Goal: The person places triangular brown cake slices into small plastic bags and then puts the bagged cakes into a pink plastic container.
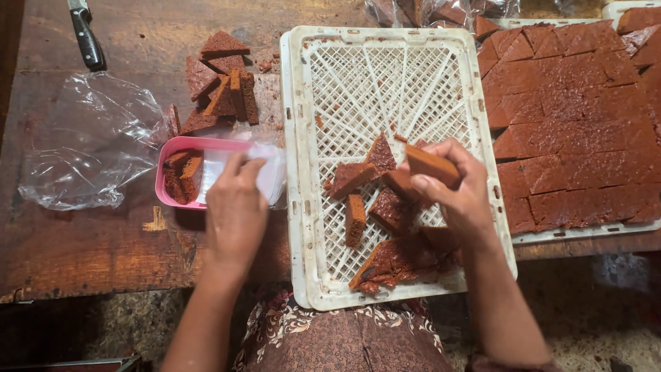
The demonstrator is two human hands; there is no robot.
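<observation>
My right hand (pixel 454 189) fingers pinch a brown cake slice (pixel 432 165); my left hand (pixel 235 207) fingers press together on the pink tub (pixel 180 145) liner.

Small home-style food workshop, by the look of it: worn wooden table (pixel 89 248), white plastic crates (pixel 296 172) of cut brown cake slabs (pixel 571 117) at right, clear bags (pixel 89 145) and knife (pixel 86 34) upper left.

A dark, worn wooden table (pixel 103 241) is carrying everything here. Lying directly on it are a white lattice crate (pixel 392 69), a second white tray (pixel 585 234) of cut brown cake at the right, a pink tub (pixel 169 148), a clear plastic bag (pixel 89 138), a black-handled knife (pixel 86 34) and a loose pile of cake pieces (pixel 220 89).
</observation>
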